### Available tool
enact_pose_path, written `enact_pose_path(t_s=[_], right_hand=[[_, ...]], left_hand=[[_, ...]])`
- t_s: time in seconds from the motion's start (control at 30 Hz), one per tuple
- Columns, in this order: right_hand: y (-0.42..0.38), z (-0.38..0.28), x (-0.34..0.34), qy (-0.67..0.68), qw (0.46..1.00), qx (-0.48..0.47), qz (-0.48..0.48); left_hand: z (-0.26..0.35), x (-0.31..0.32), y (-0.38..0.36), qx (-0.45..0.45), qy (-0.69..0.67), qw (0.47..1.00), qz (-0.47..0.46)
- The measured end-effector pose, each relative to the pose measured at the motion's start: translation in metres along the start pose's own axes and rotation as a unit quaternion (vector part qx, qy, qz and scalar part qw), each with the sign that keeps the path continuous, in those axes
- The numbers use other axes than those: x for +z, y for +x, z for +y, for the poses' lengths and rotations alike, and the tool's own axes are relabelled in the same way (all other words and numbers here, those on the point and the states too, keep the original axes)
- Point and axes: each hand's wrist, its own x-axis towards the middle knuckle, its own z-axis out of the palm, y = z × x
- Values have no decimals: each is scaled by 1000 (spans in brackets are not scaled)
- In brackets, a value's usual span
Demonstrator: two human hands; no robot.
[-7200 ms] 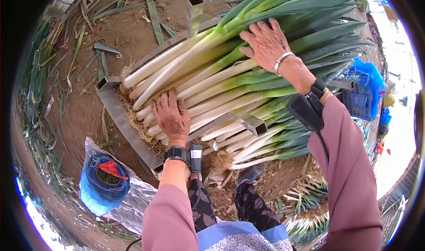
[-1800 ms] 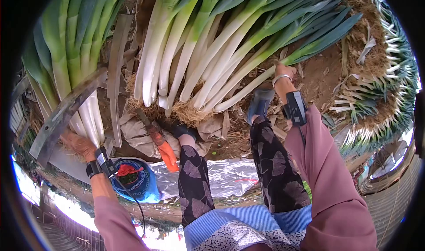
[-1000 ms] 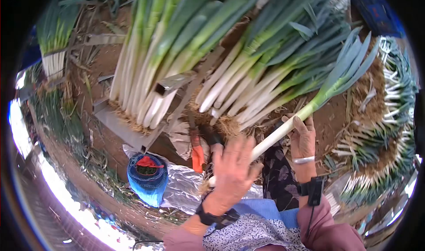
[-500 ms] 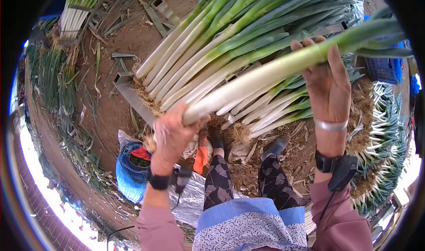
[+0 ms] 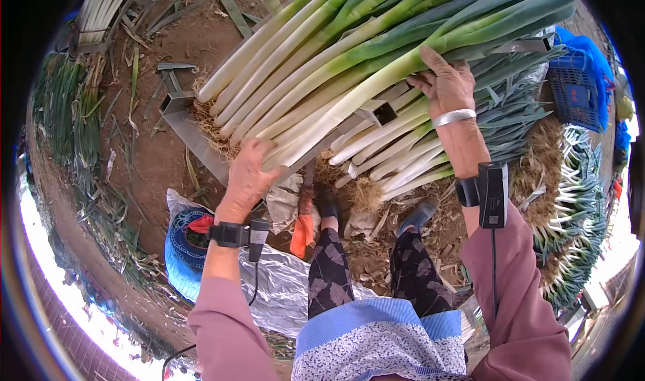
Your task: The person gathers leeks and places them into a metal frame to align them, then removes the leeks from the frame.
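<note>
Several long green-and-white leeks (image 5: 289,78) lie side by side on a metal frame (image 5: 195,139), roots toward the lower left. The nearest leek (image 5: 349,102) rests along the front edge of this bunch. My left hand (image 5: 250,173) has its fingers curled round the white root end of that leek. Higher up the same stalk, where white turns green, my right hand (image 5: 445,82) touches it with thumb and fingers apart. Thinner leeks (image 5: 403,149) lie on the ground below the frame.
A blue crate (image 5: 576,92) stands at the right, above rows of leeks (image 5: 574,213). More leeks (image 5: 60,112) line the left side. A blue bag-covered bucket (image 5: 185,253) and an orange-handled tool (image 5: 302,230) are near my feet.
The large leek has moved down and left onto the front of the bunch. My right hand has moved left with it, and my left hand slightly up and left.
</note>
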Motion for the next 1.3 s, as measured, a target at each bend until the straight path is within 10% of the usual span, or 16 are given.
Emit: enact_pose_path(t_s=[0.4,0.47,0.5,0.67,1.3], right_hand=[[-34,-7,-33,-233,968,65,-58],[-39,-9,-41,-475,744,-456,-112],[-34,-15,-36,-501,656,-553,-113],[8,-10,-22,-659,407,-605,-184],[40,-5,-8,-559,494,-617,-252]], left_hand=[[15,47,1,18,354,933,57],[16,48,4,16,362,931,46],[18,48,5,14,367,930,36],[15,42,4,2,309,949,68],[-4,68,5,-10,231,946,229]])
